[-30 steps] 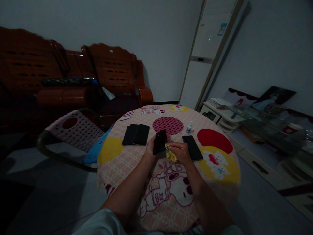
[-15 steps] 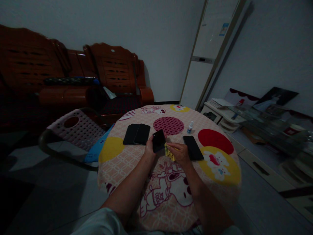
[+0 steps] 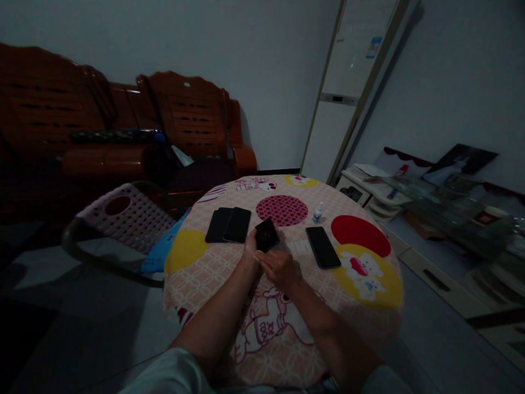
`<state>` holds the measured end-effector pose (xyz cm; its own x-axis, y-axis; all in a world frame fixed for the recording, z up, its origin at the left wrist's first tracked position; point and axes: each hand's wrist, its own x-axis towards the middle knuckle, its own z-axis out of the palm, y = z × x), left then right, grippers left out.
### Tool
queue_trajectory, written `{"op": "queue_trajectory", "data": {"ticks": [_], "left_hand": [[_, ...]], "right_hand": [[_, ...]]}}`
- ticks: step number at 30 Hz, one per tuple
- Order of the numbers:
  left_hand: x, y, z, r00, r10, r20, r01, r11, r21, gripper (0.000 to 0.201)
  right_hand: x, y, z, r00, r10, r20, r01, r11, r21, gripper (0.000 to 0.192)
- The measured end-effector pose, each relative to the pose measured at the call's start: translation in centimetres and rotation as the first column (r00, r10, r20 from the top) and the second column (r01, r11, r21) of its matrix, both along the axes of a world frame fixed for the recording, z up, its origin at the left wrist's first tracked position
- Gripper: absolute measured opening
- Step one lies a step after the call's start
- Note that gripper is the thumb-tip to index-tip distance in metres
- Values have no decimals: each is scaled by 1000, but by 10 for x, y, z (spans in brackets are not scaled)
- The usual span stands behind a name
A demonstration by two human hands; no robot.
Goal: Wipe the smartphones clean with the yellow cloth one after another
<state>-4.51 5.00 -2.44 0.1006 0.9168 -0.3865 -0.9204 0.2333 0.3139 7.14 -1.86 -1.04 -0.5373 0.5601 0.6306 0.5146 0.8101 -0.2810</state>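
My left hand [image 3: 251, 243] is closed around a dark smartphone [image 3: 267, 234], held tilted above the table. Close to the phone's lower edge, my right hand [image 3: 279, 268] pinches a yellow cloth [image 3: 258, 256], of which only a small bit shows between the fingers. Left of the held phone lie dark flat devices, one a phone [image 3: 238, 225] partly over another dark slab [image 3: 216, 225]. To the right rests another black smartphone [image 3: 323, 247], with a small clear spray bottle [image 3: 318, 213] standing upright behind it.
A patterned cloth covers the round table [image 3: 283, 355]. A woven chair [image 3: 127, 219] stands at its left, wooden sofas [image 3: 192, 115] behind. On the right is a low cabinet [image 3: 426, 273] with a glass top; a tall white air conditioner [image 3: 336, 82] stands at the back.
My right hand has moved left and nearer to me with the yellow cloth, from the phone's right side to below it. The held phone has turned a little in my left hand.
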Motion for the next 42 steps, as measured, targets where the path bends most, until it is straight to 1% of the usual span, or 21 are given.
{"op": "queue_trajectory", "data": {"ticks": [3,6,11,13,16,19,21,23,26,30,33,35,39,42], "left_hand": [[-1,0,5,999,38,-7,-39,999,-37,40],[-1,-1,12,999,46,-19,-46,999,-26,39],[-2,-4,22,998,-47,-28,48,999,14,37],[-2,-5,25,999,-51,-2,51,998,24,35],[0,-7,27,998,-63,19,62,997,48,31],[2,-10,27,984,-178,-18,179,982,53,33],[4,-12,26,965,-260,-44,262,964,54,35],[6,-13,26,946,-320,-62,323,944,63,38],[7,-16,29,925,-370,-92,376,925,57,45],[7,-18,33,924,-363,-119,370,928,38,45],[7,-18,32,928,-354,-114,361,931,47,40],[7,-18,30,916,-383,-123,389,921,33,40],[7,-20,28,875,-467,-127,473,880,27,42],[6,-21,28,862,-490,-127,496,868,24,43]], "right_hand": [[4,2,1,998,-32,-44,32,999,-10,28],[12,4,4,987,-78,-141,69,996,-64,28],[21,4,12,945,-141,-294,114,988,-105,29],[24,5,15,917,-172,-359,132,982,-135,29],[28,8,19,854,-235,-464,162,968,-191,27],[33,12,20,792,-292,-536,164,947,-275,25],[34,14,20,779,-308,-546,136,933,-332,24],[34,13,21,785,-303,-540,104,924,-367,22],[31,11,21,802,-285,-525,74,919,-386,22],[30,9,21,826,-250,-505,56,928,-368,23],[30,9,22,832,-243,-499,67,936,-345,22],[30,9,22,829,-252,-499,77,935,-345,23],[32,11,22,811,-267,-521,83,933,-350,23],[33,12,21,807,-265,-528,84,936,-342,23]]}}
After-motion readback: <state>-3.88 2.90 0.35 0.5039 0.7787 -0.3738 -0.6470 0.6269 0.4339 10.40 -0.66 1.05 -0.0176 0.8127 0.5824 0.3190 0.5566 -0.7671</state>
